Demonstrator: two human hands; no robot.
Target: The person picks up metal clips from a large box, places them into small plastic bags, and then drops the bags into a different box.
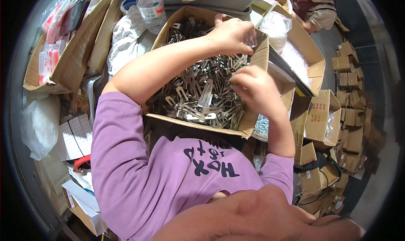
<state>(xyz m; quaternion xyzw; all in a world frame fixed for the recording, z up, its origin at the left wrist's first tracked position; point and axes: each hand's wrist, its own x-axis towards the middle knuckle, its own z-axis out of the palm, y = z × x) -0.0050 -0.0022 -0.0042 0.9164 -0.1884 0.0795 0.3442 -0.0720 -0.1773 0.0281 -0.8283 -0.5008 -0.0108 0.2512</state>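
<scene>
A cardboard box [248, 125] in front of me is heaped with flat, slotted metal pieces [206, 93], dull silver and dark. My left hand [231, 35] reaches across its far right part, fingers closed around a small clear thing [250, 38] that looks like a plastic bag. Nearer to me, over the box's right side, is my right hand [255, 88]. Its fingers are curled together and slightly smeared by motion. Whatever sits between those fingertips is too small or hidden to make out.
Small silvery parts [261, 125] lie in a box to the right. Beyond it stands an open box [316, 72] with clear bags. A plastic bottle [152, 9] is behind at left, near white cloth [124, 43]. Another person [318, 9] is at the far right.
</scene>
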